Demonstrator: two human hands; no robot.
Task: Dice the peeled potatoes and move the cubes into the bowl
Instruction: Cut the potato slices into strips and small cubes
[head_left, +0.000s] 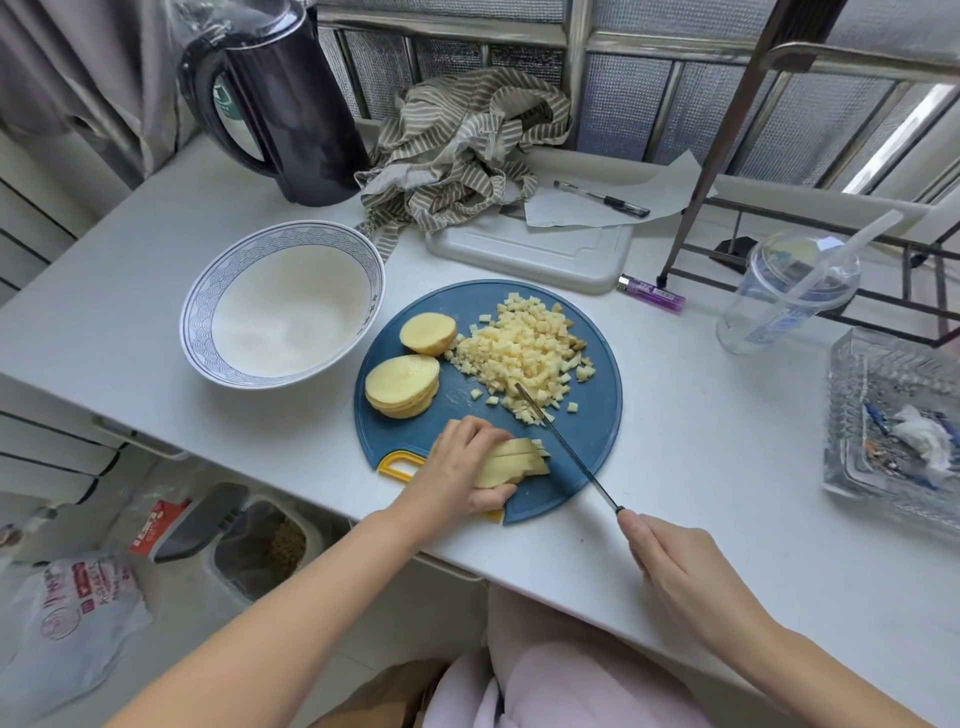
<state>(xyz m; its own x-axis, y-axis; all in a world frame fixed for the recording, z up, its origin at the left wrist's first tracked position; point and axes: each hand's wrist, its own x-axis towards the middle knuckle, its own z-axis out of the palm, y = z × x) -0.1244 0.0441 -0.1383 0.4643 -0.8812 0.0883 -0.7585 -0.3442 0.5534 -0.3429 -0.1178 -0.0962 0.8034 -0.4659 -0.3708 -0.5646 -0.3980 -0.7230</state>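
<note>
Fig.: L hand (460, 462) gripped the sliced potato stack (514, 462) at the near edge of the board (592, 441), stack's long axis approx. left–right, free end toward the knife (565, 444) held in R hand (670, 561), blade apparently crossing just right of it; cubes (524, 353) farther back, bowl (283, 322) far left.

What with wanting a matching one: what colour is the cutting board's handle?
Yellow handle on the blue board; head view.

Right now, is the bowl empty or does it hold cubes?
Empty: the bowl shows only its bare white inside; the potato cubes lie piled on the blue cutting board.
</note>
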